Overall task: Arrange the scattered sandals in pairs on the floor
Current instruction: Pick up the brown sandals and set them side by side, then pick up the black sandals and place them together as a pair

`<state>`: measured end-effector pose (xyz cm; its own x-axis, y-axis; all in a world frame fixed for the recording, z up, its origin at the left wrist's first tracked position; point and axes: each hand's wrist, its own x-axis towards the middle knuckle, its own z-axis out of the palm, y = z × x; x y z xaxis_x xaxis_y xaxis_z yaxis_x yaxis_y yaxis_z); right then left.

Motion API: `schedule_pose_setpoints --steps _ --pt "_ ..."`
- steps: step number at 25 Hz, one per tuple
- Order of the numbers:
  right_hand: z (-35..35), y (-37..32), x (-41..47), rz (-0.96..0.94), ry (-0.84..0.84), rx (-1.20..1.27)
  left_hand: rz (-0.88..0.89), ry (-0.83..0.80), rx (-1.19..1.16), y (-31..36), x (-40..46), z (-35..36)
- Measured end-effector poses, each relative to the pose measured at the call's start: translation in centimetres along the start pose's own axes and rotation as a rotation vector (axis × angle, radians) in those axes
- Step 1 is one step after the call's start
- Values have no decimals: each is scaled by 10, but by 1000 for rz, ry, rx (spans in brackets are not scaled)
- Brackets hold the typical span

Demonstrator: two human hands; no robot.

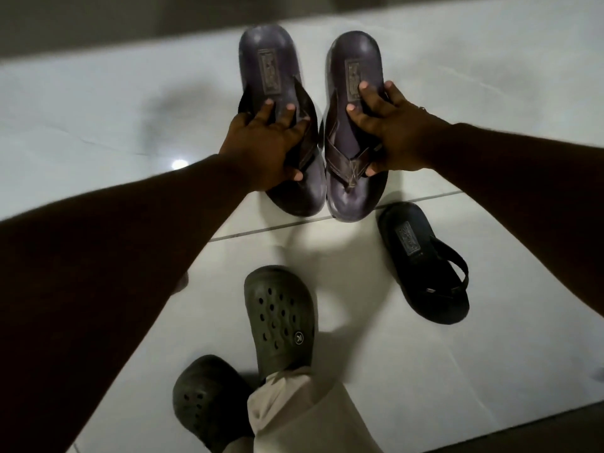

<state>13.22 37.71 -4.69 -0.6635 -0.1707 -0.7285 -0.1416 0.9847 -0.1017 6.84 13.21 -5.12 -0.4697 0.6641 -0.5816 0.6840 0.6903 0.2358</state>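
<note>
Two dark purple-brown thong sandals stand side by side, heels pointing away from me, over the white tiled floor. My left hand (264, 148) grips the left sandal (271, 63) across its strap. My right hand (389, 132) grips the right sandal (354, 67) the same way. Whether their soles touch the floor I cannot tell. A single black sandal (421, 259) with a back strap lies alone on the floor to the lower right.
I wear dark green clogs: one (281, 318) in front, one (209, 403) nearer me, with a beige trouser leg (304, 416). A grout line (261, 228) crosses the glossy tiles. A dark wall base (98, 31) runs along the far side.
</note>
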Motion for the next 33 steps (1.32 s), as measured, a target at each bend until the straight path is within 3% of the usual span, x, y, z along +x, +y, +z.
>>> schedule_pose_setpoints --steps 7,11,13,15,18,21,24,27,30,33 --pt "-2 7 -2 68 -26 13 81 -37 62 15 14 -9" --pt "2 -7 -23 205 66 168 12 125 -3 -1 -27 -14" --pt "15 -20 -47 406 161 354 -206 137 -78 -29 -79 -2" --pt "41 -33 -77 659 163 507 -497 30 -149 -62 -144 23" --pt "97 -57 -122 936 -68 618 -938 -101 -271 -91 -230 63" --pt "149 -92 -145 988 -281 580 -1227 -126 -606 -98 -261 99" --pt "166 -123 -142 996 -229 576 -1147 -144 -782 -101 -251 126" --pt "151 -170 -141 946 -261 526 -1039 -169 -704 -103 -249 132" --pt "133 -235 -129 825 -109 396 -800 0 -551 -127 -254 143" --pt "114 -308 -104 717 -75 468 -586 11 -397 -152 -257 144"
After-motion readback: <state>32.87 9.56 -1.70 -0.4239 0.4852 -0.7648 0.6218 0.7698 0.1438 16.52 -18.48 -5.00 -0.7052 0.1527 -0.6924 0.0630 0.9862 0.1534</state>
